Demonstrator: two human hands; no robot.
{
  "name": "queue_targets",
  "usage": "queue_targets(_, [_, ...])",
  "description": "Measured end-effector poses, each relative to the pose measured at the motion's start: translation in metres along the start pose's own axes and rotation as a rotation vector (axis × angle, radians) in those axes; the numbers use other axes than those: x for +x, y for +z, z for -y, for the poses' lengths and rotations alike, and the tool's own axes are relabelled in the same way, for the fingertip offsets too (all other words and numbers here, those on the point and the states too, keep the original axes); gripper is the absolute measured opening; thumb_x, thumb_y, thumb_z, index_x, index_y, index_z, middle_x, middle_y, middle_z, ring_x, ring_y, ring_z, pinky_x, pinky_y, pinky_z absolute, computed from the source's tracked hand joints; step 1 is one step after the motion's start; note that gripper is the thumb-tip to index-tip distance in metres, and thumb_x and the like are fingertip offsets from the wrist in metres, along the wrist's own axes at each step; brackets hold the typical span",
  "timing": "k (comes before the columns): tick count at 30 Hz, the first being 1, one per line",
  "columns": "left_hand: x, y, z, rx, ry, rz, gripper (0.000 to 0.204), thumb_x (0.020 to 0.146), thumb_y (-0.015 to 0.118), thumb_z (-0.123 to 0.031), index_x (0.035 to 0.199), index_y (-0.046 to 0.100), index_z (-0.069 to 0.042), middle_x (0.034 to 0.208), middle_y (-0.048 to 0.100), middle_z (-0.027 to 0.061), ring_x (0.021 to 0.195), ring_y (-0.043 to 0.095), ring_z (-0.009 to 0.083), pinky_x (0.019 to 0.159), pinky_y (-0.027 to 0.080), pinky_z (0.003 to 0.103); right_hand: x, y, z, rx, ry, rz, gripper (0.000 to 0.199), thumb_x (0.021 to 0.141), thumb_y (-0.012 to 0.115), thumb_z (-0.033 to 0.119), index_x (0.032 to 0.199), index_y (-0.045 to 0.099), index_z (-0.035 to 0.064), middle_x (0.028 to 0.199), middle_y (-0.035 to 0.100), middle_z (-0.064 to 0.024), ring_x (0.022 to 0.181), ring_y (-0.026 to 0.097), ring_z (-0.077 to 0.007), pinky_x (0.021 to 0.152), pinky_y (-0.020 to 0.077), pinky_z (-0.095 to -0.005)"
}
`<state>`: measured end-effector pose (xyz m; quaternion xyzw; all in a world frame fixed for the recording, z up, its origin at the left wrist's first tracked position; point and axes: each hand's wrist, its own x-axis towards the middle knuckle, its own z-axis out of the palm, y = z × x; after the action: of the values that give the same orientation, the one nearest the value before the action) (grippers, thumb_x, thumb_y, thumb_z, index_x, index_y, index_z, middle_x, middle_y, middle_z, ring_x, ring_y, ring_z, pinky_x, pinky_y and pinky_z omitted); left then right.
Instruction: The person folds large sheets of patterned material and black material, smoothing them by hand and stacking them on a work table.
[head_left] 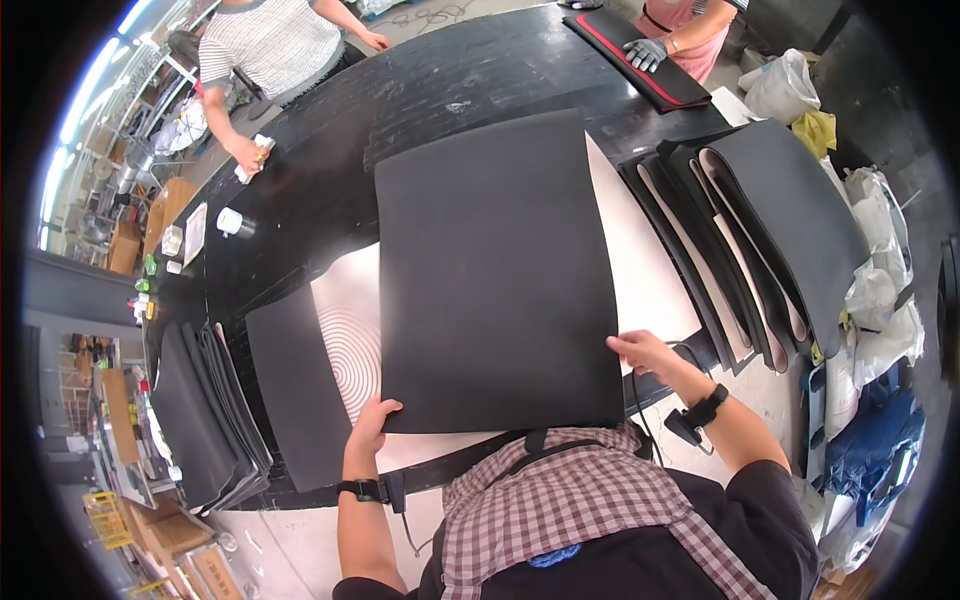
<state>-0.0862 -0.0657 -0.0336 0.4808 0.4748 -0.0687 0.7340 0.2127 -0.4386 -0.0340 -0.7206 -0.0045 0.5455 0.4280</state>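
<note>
A large flat black sheet (495, 280), smooth and bendable, spans the middle of the view. My left hand (370, 422) is closed on its near left corner, thumb on top and the other fingers mostly hidden. On the lower right edge, my right hand (645, 354) pinches the same sheet between thumb and fingers. Pale pinkish-white sheet material (645, 265) shows out from under its right side. To its left lies a pale piece with a pattern of concentric rings (350, 350), beside a narrower black sheet (300, 390).
Stacked and folded black sheets (800, 220) lie at the right, with another black stack (200, 420) at the left. Across the black table (450, 80), one person holds a small white item (258, 160); a gloved hand (647, 54) rests on a red-edged black piece (620, 60). A white cup (232, 222) stands left.
</note>
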Motion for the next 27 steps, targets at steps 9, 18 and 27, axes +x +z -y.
queue_targets(9, [0.008,0.01,-0.138,-0.384,0.218,0.052,0.027,0.091,0.047,-0.016,0.108,0.053,0.003,0.104,0.06,0.0146,0.078,0.064,0.0169,0.065,0.055,0.025,-0.018,-0.024,0.165,-0.112,-0.232,0.221,0.037,0.086,0.056,0.032,0.101,0.061,-0.0011,0.085,0.063,-0.0062,0.072,0.055,-0.0148,0.072,0.0452,-0.0295])
queue_targets(18, [0.02,0.09,-0.397,-0.371,0.751,0.439,0.041,0.095,0.039,-0.027,0.129,0.036,-0.003,0.133,0.043,0.0072,0.121,0.042,0.0214,0.096,0.041,0.035,0.012,-0.091,0.416,0.347,-1.232,0.16,0.036,0.091,0.05,0.033,0.111,0.052,0.0022,0.112,0.055,-0.0042,0.1,0.054,-0.0142,0.091,0.0415,-0.0291])
queue_targets(27, [0.241,0.041,-0.242,0.22,0.715,0.076,0.031,0.086,0.059,-0.019,0.111,0.049,-0.005,0.099,0.054,0.008,0.093,0.054,0.0263,0.082,0.048,0.042,0.206,-0.148,0.305,0.299,-0.658,-0.132,0.029,0.086,0.057,0.031,0.099,0.057,0.0051,0.091,0.059,-0.0042,0.085,0.057,-0.0132,0.073,0.0484,-0.0315])
